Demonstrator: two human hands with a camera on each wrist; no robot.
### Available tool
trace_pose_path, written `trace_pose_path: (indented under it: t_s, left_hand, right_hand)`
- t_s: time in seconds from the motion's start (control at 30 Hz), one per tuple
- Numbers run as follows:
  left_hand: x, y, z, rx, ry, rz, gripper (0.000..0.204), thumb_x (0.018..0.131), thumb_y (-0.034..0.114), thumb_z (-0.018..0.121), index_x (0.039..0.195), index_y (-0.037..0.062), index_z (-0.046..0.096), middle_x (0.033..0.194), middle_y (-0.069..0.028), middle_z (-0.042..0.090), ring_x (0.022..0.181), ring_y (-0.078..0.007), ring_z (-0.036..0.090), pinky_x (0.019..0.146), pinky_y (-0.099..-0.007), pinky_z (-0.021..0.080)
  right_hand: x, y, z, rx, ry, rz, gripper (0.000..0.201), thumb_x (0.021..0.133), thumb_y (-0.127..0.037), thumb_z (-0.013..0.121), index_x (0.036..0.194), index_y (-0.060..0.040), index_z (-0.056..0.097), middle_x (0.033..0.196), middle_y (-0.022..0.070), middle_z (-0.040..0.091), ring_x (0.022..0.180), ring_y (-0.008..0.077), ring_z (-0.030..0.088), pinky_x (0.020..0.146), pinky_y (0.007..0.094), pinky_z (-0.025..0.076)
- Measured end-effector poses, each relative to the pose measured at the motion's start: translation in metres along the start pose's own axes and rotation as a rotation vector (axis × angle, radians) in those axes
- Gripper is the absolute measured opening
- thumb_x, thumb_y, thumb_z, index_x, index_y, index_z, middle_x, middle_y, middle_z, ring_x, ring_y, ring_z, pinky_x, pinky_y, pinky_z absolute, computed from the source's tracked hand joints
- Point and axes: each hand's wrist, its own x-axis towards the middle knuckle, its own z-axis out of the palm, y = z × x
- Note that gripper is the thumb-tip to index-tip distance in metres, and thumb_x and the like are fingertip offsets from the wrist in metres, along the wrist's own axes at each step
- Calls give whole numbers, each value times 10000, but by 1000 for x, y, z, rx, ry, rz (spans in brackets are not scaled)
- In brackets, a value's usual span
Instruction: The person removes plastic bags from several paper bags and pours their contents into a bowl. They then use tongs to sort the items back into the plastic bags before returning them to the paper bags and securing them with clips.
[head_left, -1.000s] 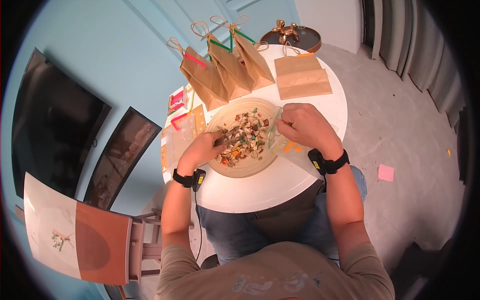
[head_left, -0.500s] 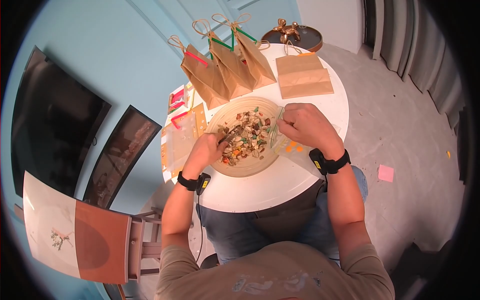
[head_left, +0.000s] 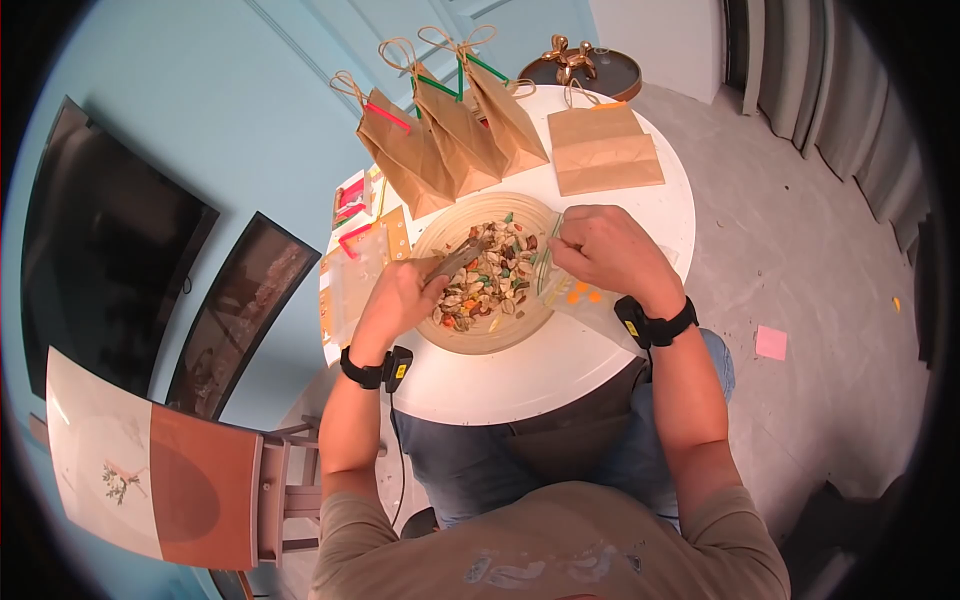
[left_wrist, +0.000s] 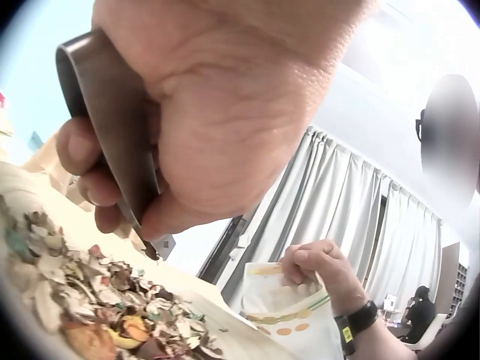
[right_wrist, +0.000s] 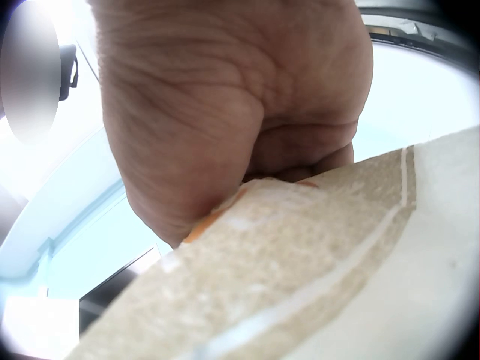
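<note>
My left hand [head_left: 402, 292] grips a dark metal tool [left_wrist: 112, 105] between thumb and fingers. The tool has a broad curved end and tapers to a narrow tip; its broad part [head_left: 462, 258] slants above a mound of dried potpourri [head_left: 500, 275]. The mixed pale, brown, green and orange pieces lie in a wide round wood-coloured bowl [head_left: 540, 210]. My right hand [head_left: 605, 245] pinches the upper edge of a clear zip bag [left_wrist: 311, 334] with orange dots, at the bowl's right rim. In the right wrist view, the curled fingers of my right hand [right_wrist: 225, 112] hide the pinch point.
Three brown paper bags [head_left: 430, 150] with twisted handles stand behind the bowl on the white round table [head_left: 490, 395]. Another paper bag [head_left: 605, 150] lies flat at the back right. Clear packaging [head_left: 362, 285] lies at the left edge. A small dark side table [head_left: 625, 75] bears a shiny balloon-dog figure.
My left hand has turned the metal tool so more of its broad side shows, with its far end raised over the potpourri. My right hand keeps its hold on the zip bag.
</note>
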Motion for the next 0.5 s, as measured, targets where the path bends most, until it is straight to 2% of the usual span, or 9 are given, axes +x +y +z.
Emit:
trace_pose_path:
  t_s: [0.03, 0.13, 0.23, 0.33, 0.43, 0.5]
  left_hand:
    - [0, 7, -3, -1, 11, 31, 196, 1000, 117, 772, 1066, -68, 773, 883, -313, 717, 739, -449, 701, 708, -483, 537]
    - [0, 27, -6, -70, 17, 54, 208, 990, 137, 784, 1030, -64, 750, 879, -322, 700, 825, -505, 700, 738, -521, 547]
    - [0, 44, -1, -190, 11, 97, 221, 982, 148, 800, 1070, -52, 769, 872, -304, 712, 809, -502, 697, 737, -510, 552]
    - [1, 65, 0, -196, -22, 230, 260, 973, 173, 816, 1121, -38, 789, 880, -284, 736, 789, -479, 707, 733, -511, 560]
    - [3, 68, -3, -129, -43, 172, 328, 975, 154, 826, 1202, -79, 785, 898, -238, 762, 734, -276, 746, 688, -415, 576]
    - [11, 55, -2, -159, -82, 72, 344, 979, 177, 822, 1204, -80, 784, 892, -233, 761, 726, -265, 731, 689, -407, 572]
  right_hand:
    - [0, -1, -1, -1, -1, 1, 352, 996, -211, 678, 757, 43, 732, 778, 195, 689, 779, 401, 688, 762, 514, 551]
    - [0, -1, 0, -3, -1, 2, 349, 996, -213, 679, 762, 39, 740, 786, 192, 699, 783, 399, 694, 765, 511, 555]
    - [0, 0, -1, -5, -8, 7, 341, 993, -214, 686, 769, 37, 747, 795, 190, 708, 788, 400, 699, 767, 511, 559]
    - [0, -1, -2, 6, 3, 12, 331, 987, -215, 698, 779, 37, 752, 803, 193, 709, 792, 405, 702, 766, 513, 558]
    - [-3, 1, -6, 7, 18, 14, 327, 981, -220, 712, 787, 40, 753, 810, 200, 707, 794, 410, 700, 764, 515, 556]
    - [-4, 2, -8, 8, 21, 22, 330, 979, -225, 717, 789, 43, 752, 812, 204, 704, 794, 414, 699, 764, 516, 554]
